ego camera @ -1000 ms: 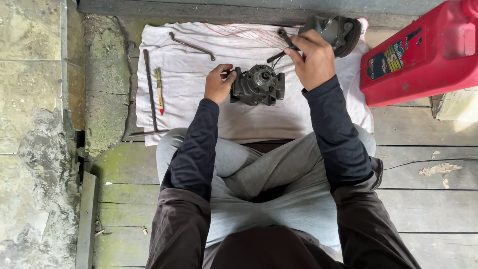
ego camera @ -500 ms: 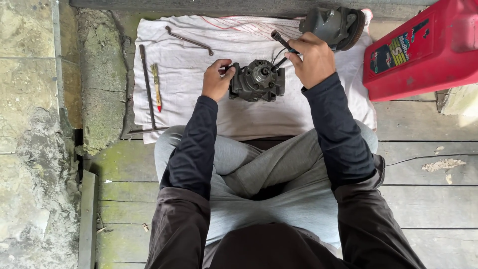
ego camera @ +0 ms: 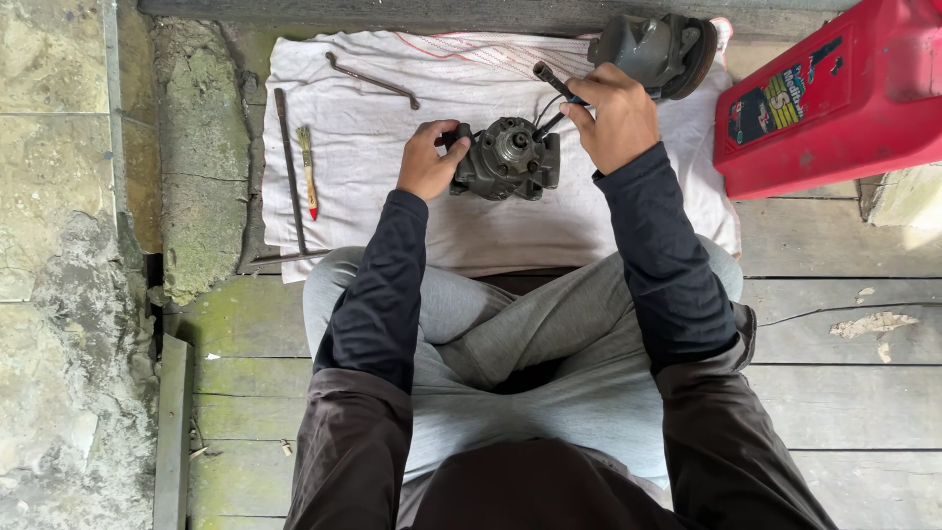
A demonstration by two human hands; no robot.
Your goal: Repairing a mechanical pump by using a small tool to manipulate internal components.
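A dark grey metal engine part [ego camera: 507,159] sits on a white cloth [ego camera: 373,137] in front of my crossed legs. My left hand [ego camera: 429,162] grips its left side. A dark-handled tool [ego camera: 551,82] is held in my right hand [ego camera: 615,116], its lower end angled down to the right of the part's top. Both arms wear dark sleeves.
On the cloth's left lie a long metal rod [ego camera: 287,167], a small yellow-handled tool [ego camera: 308,169] and a bent wrench [ego camera: 373,80]. Another grey machine piece [ego camera: 655,47] sits at the cloth's far right. A red plastic container [ego camera: 834,93] stands to the right. Stone slabs [ego camera: 59,245] border the left.
The view has shifted slightly; both hands stay on the engine part and the tool, with the right hand's tool tilted a little differently.
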